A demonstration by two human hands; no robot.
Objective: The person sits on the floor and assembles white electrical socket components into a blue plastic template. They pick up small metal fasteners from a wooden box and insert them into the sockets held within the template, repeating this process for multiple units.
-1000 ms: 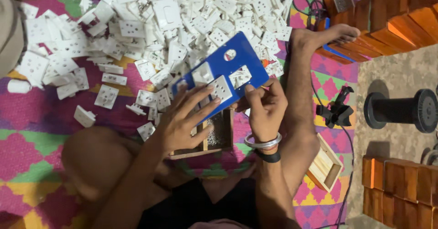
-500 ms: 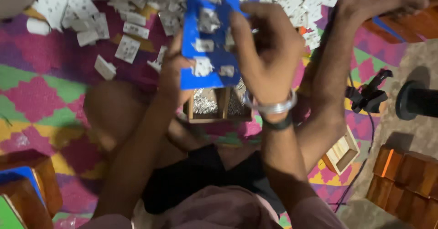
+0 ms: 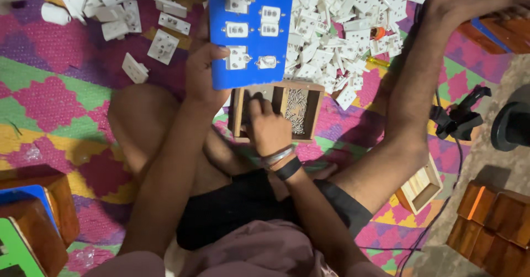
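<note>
Blue board [image 3: 251, 31] stood upright in the left hand [image 3: 203, 75], gripped tight; right hand [image 3: 269, 127] dug below in the wooden box [image 3: 276, 113], grip hidden.

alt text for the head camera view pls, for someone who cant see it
Seen from above, a person sitting cross-legged on a patterned mat holds a blue rectangular board fitted with white sockets and switches up in the left hand, while the right hand reaches into a small wooden tray of screws. A heap of loose white plastic socket parts lies beyond.
</note>
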